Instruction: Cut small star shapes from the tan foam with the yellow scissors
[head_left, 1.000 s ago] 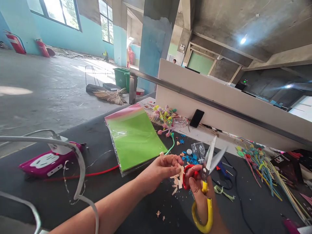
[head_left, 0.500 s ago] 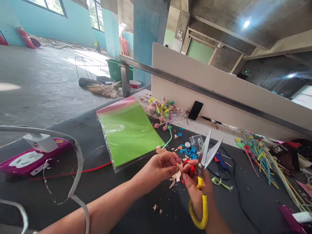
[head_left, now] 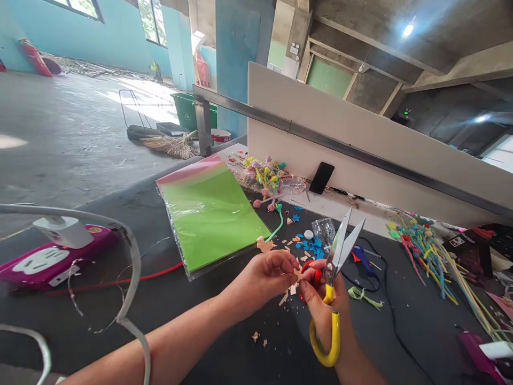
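Observation:
Over the dark table, my left hand pinches a small peach-coloured paper piece between thumb and fingers. My right hand is closed around a pair of scissors with one yellow and one red handle loop. Their blades stand apart and point upward. The right fingertips meet the paper piece too, and its outline is partly hidden by the fingers. Beneath and around both hands lie peach paper scraps, with blue paper scraps just beyond.
A clear packet of green paper lies to the left. Behind it are colourful yarn-like flowers and a leaning phone. On the right are a blue glue gun and a bundle of coloured stems. A purple power strip with cables occupies the near left.
Both hands stay close together with the scissors and paper piece. The left fingertips have shifted slightly right, closer to the right hand. The camera view has moved a little.

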### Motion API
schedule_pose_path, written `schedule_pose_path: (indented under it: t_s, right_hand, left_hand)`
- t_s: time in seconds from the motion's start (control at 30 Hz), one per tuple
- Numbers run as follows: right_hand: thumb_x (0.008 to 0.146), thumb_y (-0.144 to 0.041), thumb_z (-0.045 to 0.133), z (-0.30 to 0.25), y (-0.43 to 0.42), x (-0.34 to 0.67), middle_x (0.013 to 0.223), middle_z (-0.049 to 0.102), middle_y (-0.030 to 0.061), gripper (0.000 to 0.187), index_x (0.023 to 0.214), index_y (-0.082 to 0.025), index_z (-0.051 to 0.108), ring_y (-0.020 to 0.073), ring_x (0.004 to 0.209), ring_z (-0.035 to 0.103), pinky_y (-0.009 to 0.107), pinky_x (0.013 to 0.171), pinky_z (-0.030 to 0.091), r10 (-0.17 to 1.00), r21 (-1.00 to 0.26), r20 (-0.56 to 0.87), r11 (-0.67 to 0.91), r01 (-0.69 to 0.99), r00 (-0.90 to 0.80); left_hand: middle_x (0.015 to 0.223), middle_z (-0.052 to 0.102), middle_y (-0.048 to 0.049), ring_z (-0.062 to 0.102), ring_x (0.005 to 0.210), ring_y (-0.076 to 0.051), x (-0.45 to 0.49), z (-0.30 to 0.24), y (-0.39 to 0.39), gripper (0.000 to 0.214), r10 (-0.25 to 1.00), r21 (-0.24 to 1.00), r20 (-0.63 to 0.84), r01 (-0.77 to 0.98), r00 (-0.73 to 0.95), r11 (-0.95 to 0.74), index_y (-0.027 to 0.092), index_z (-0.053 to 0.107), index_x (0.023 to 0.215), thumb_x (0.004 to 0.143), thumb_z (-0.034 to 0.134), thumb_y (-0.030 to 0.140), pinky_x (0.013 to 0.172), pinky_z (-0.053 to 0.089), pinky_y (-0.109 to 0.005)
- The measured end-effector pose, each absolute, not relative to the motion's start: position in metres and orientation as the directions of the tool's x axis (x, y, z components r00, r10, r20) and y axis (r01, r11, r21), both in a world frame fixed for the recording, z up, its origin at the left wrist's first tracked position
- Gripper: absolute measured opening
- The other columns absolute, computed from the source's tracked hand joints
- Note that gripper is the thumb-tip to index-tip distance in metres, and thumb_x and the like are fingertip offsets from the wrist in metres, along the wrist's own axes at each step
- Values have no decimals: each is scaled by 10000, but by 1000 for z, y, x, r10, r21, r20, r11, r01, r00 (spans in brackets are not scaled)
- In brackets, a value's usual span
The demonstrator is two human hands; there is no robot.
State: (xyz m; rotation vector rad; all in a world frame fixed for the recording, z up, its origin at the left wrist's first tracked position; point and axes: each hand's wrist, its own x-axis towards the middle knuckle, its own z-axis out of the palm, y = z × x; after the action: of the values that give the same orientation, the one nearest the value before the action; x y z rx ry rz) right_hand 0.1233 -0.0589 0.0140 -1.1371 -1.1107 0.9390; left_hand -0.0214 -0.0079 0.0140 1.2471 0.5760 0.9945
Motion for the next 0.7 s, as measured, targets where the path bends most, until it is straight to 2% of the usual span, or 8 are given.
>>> schedule_pose_path:
  t_s: [0.17, 0.3, 0.4, 0.57, 0.7]
  right_hand:
    - [728, -299, 707, 12, -58, 129, 694, 564, -69, 289, 930, -255, 505, 94, 577, 524, 216, 532, 442, 958, -984, 174, 177, 3, 226]
    - [701, -325, 718, 11, -56, 128, 667, 555, -75, 314, 925, -260, 508, 100, 570, 514, 212, 500, 418, 945, -981, 186, 194, -3, 267]
    - [703, -328, 713, 10, -56, 126, 664, 556, -70, 312, 926, -255, 507, 102, 569, 513, 210, 491, 412, 945, -978, 202, 210, -1, 258]
    - [717, -316, 701, 8, -55, 126, 641, 553, -76, 294, 927, -254, 504, 93, 538, 492, 200, 474, 402, 943, -975, 213, 221, -1, 255]
    - [710, -330, 705, 8, -54, 127, 646, 552, -79, 301, 925, -256, 507, 97, 537, 495, 208, 479, 414, 947, -980, 188, 197, -11, 261]
  left_hand:
    - [901, 648, -64, 573, 875, -179, -27, 18, -6, 278, 858, 946, -32, -262, 513, 192, 139, 684, 852, 778, 638, 403, 842, 434, -308]
    - [929, 654, -71, 573, 905, -191, -28, 17, -5, 349, 868, 924, -56, -303, 493, 232, 144, 700, 865, 799, 588, 468, 870, 433, -321]
    - [892, 651, -61, 570, 857, -177, -27, 16, -5, 348, 866, 947, -50, -252, 498, 199, 140, 692, 868, 781, 612, 466, 825, 433, -303]
    - [852, 632, -34, 545, 738, -131, -22, 13, -5, 289, 842, 963, -45, -203, 537, 180, 136, 631, 808, 669, 748, 362, 684, 416, -254]
    - [823, 624, -21, 543, 704, -126, -20, 15, -5, 280, 877, 977, -10, -180, 481, 110, 142, 619, 773, 626, 770, 326, 653, 414, -248]
